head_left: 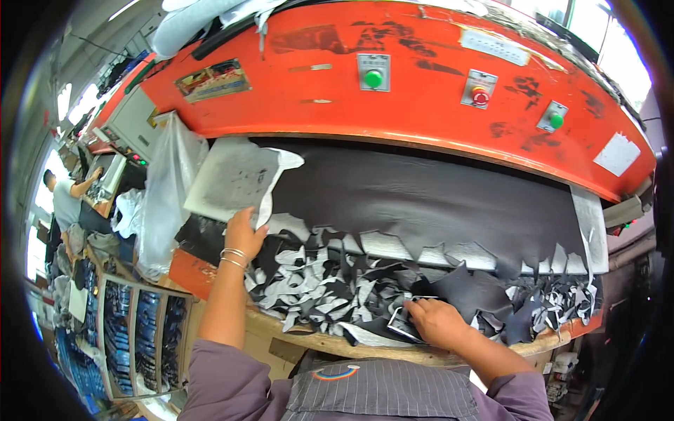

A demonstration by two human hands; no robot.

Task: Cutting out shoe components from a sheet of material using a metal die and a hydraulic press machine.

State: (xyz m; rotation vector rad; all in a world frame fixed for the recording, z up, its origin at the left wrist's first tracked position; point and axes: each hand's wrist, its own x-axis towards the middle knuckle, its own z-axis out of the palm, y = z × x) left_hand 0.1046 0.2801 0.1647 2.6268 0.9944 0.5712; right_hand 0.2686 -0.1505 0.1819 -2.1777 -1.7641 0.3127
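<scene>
A wide black leather-like sheet (421,203) with a pale underside lies across the bed of an orange press. My left hand (246,237) is at its left edge, thumb and fingers closed about the turned-up white margin (266,208), beside a worn pale grey board (235,179). On the right, my right hand (437,323) grips a thin metal frame (400,324), which looks like a cutting die, low over the scraps; the fingers hide part of it. Black and white offcuts (316,284) heap along the sheet's ragged near edge.
The orange press beam (421,91) spans the far side, carrying green buttons (373,78) and a red button (479,97). A wooden edge (316,338) borders the bed near me. Clear plastic sheeting (168,196) hangs at left, above a rack of blue pieces (144,330). Another person (67,200) stands farther left.
</scene>
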